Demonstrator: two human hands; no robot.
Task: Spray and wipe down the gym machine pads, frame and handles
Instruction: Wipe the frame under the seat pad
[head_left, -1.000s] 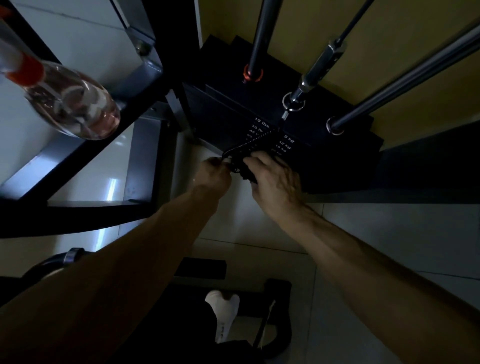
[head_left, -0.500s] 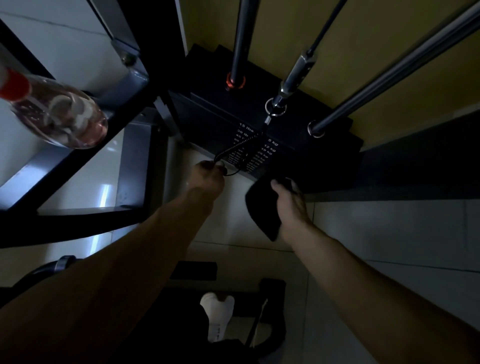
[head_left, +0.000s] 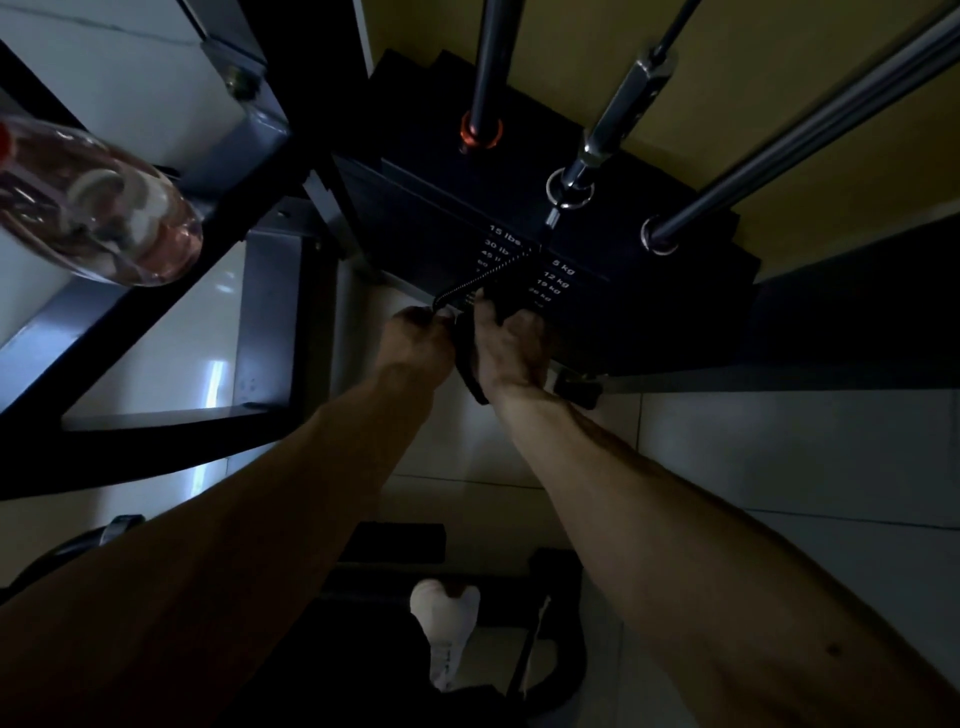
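Note:
A black weight stack (head_left: 597, 291) with white weight numbers fills the upper middle, with steel guide rods (head_left: 810, 130) rising from it. A black coiled cord (head_left: 483, 280) runs down its face. My left hand (head_left: 415, 338) pinches the lower end of that cord. My right hand (head_left: 511, 345) grips a dark cloth (head_left: 467, 364) and presses it against the front of the stack by the cord. A clear spray bottle (head_left: 98, 213) with a red collar rests on the grey machine frame (head_left: 156, 306) at the upper left.
A yellow wall stands behind the stack. Pale floor tiles (head_left: 779, 467) spread to the right. Dark frame bars cross the left side. My white-socked foot (head_left: 447, 629) rests on a black base plate at the bottom.
My right hand, which had dropped below the stack with the cloth, has come back up against the stack's front beside the cord. My left hand keeps its hold on the cord end.

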